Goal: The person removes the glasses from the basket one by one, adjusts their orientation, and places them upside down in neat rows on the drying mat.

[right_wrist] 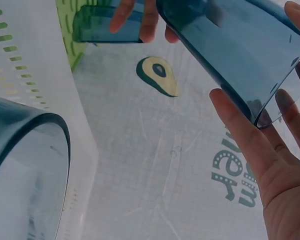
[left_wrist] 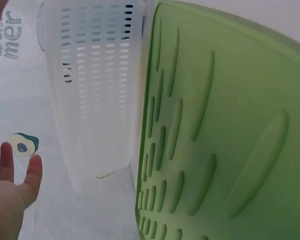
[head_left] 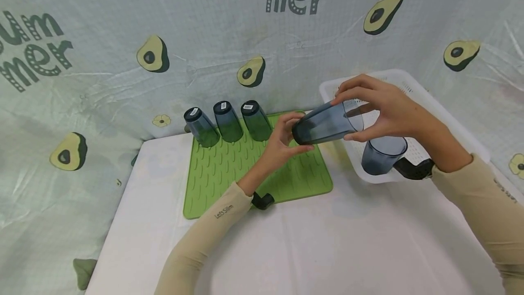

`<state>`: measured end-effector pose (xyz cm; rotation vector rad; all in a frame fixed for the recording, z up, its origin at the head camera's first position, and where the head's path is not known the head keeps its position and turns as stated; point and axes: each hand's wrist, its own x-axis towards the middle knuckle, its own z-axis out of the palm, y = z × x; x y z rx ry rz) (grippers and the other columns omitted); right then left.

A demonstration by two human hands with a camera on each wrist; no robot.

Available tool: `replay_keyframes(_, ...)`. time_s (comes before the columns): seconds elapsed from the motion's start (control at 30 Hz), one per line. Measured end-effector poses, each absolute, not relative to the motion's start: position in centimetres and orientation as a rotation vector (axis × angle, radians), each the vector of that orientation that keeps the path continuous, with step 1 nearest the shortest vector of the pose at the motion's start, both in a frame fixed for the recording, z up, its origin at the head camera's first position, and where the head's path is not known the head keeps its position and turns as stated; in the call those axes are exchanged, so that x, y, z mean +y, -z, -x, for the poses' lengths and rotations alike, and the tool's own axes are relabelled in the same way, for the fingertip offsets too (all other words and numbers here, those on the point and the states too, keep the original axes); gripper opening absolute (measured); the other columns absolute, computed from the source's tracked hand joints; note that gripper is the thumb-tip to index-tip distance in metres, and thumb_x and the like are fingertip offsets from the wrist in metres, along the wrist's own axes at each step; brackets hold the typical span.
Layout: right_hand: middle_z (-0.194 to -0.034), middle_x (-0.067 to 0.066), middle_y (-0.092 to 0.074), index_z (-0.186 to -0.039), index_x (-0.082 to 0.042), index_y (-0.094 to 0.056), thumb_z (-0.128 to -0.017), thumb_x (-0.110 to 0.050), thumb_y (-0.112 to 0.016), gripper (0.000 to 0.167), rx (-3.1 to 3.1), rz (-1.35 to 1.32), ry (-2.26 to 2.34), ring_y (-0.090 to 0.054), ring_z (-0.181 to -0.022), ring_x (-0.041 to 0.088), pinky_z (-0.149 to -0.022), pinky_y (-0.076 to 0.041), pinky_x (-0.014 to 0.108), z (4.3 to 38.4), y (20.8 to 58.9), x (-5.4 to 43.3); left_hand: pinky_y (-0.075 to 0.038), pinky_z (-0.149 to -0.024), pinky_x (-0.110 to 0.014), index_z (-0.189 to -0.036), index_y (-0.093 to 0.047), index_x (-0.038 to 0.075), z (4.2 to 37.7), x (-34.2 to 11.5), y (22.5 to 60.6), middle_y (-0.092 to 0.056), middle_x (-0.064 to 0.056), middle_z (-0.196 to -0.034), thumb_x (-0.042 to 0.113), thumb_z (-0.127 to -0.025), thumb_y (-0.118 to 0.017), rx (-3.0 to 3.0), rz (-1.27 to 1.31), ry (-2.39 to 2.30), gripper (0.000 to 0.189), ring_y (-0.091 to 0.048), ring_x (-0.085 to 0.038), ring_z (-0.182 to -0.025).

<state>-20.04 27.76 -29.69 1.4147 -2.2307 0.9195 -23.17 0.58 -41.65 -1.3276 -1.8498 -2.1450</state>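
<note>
A blue-tinted drinking glass (head_left: 325,124) is held tilted on its side in the air, its dark base to the left and its rim to the right. My right hand (head_left: 382,108) grips it near the rim, fingers above and thumb below; the right wrist view shows this hand (right_wrist: 280,165) around the open end. At the base, my left hand (head_left: 282,138) has its thumb below and fingers above. Beneath the left hand lies a green drying mat (head_left: 254,172), where three similar glasses (head_left: 231,122) stand upside down along the back edge.
At the right stands a white perforated plastic basket (head_left: 471,142), with another blue glass (head_left: 383,156) inside near its front corner. A curtain (head_left: 196,22) printed with avocados hangs behind the white-covered table (head_left: 315,240).
</note>
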Motion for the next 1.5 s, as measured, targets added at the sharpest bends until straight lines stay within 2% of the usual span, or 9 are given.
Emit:
replay_keyframes(0.1, -0.128, 0.013, -0.054, -0.126, 0.001, -0.066, -0.051, 0.006, -0.098, 0.082, -2.239, -1.423, -0.945, -0.057, -0.114, 0.005, -0.082, -0.058, 0.018, 20.1, 29.7, 27.8, -0.053, -0.095, -0.032, -0.139, -0.039, 0.002, 23.0, 0.7, 41.7, -0.052, -0.005, -0.135, -0.030, -0.076, -0.070, -1.754, 1.326, 2.264, 0.077, -0.057, -0.019, -0.118)
replay_keyframes(0.2, -0.131, 0.013, -0.053, -0.128, 0.001, -0.065, -0.052, 0.008, -0.097, 0.083, -2.253, -1.424, -0.944, -0.055, -0.116, 0.005, -0.085, -0.057, 0.018, 20.0, 29.5, 27.9, -0.057, -0.089, -0.031, -0.135, -0.050, 0.018, 22.9, 0.8, 41.6, -0.049, -0.003, -0.135, -0.032, -0.075, -0.067, -1.660, 1.296, 2.390, 0.080, -0.060, -0.021, -0.116)
replay_keyframes(0.3, -0.134, 0.013, -0.052, -0.130, 0.000, -0.064, -0.053, 0.007, -0.098, 0.085, -2.260, -1.421, -0.910, -0.054, -0.118, 0.005, -0.088, -0.055, 0.017, 19.8, 29.2, 27.8, -0.059, -0.087, -0.031, -0.132, -0.055, 0.029, 22.8, 0.8, 41.4, -0.047, -0.004, -0.136, -0.025, -0.078, -0.072, -1.574, 1.249, 2.495, 0.079, -0.059, -0.023, -0.118)
replay_keyframes(0.47, -0.137, 0.012, -0.051, -0.135, -0.002, -0.061, -0.057, 0.006, -0.097, 0.085, -2.292, -1.389, -0.864, -0.052, -0.118, 0.004, -0.090, -0.055, 0.017, 19.3, 28.8, 27.6, -0.060, -0.084, -0.032, -0.132, -0.060, 0.027, 22.8, 0.7, 41.1, -0.045, -0.008, -0.138, -0.001, -0.079, -0.086, -1.449, 1.202, 2.653, 0.065, -0.055, -0.026, -0.123)
replay_keyframes(0.67, -0.140, 0.010, -0.049, -0.139, -0.004, -0.057, -0.064, 0.005, -0.094, 0.084, -2.381, -1.296, -0.809, -0.050, -0.119, 0.003, -0.089, -0.055, 0.016, 18.9, 28.7, 27.5, -0.060, -0.084, -0.030, -0.133, -0.061, 0.024, 22.8, 0.5, 40.7, -0.047, -0.009, -0.137, -0.018, -0.080, -0.076, -1.316, 1.145, 2.800, 0.070, -0.057, -0.027, -0.122)
replay_keyframes(0.8, -0.140, 0.009, -0.049, -0.139, -0.004, -0.054, -0.069, 0.000, -0.093, 0.079, -2.467, -1.194, -0.806, -0.052, -0.119, 0.013, -0.087, -0.058, 0.026, 18.8, 28.8, 27.2, -0.058, -0.085, -0.029, -0.137, -0.057, 0.021, 22.7, 0.7, 40.4, -0.050, -0.008, -0.136, 0.001, -0.075, -0.089, -1.235, 1.055, 2.827, 0.073, -0.057, -0.025, -0.122)
replay_keyframes(0.93, -0.138, 0.010, -0.048, -0.137, -0.003, -0.047, -0.073, -0.004, -0.092, 0.078, -2.563, -1.104, -0.859, -0.054, -0.120, 0.024, -0.089, -0.058, 0.041, 18.8, 28.9, 26.6, -0.056, -0.088, -0.028, -0.132, -0.063, 0.021, 22.5, 1.0, 39.6, -0.049, -0.006, -0.133, 0.012, -0.071, -0.093, -1.171, 1.006, 2.778, 0.068, -0.053, -0.023, -0.122)
replay_keyframes(1.13, -0.132, 0.010, -0.048, -0.133, -0.001, -0.043, -0.071, -0.004, -0.093, 0.080, -2.613, -1.028, -0.880, -0.057, -0.114, 0.026, -0.093, -0.056, 0.044, 18.6, 29.4, 25.8, -0.052, -0.096, -0.028, -0.129, -0.068, 0.030, 22.4, 1.2, 38.7, -0.049, -0.007, -0.142, 0.010, -0.075, -0.091, -1.058, 1.165, 2.782, 0.061, -0.046, -0.024, -0.130)
replay_keyframes(1.5, -0.133, 0.011, -0.047, -0.130, 0.000, -0.044, -0.069, -0.002, -0.094, 0.079, -2.560, -1.049, -0.957, -0.050, -0.118, 0.022, -0.101, -0.050, 0.048, 18.7, 29.5, 25.7, -0.048, -0.107, -0.036, -0.144, -0.052, 0.032, 21.9, 1.9, 38.5, -0.045, -0.009, -0.150, 0.012, -0.078, -0.089, -0.896, 1.197, 2.938, 0.078, -0.042, -0.027, -0.139)
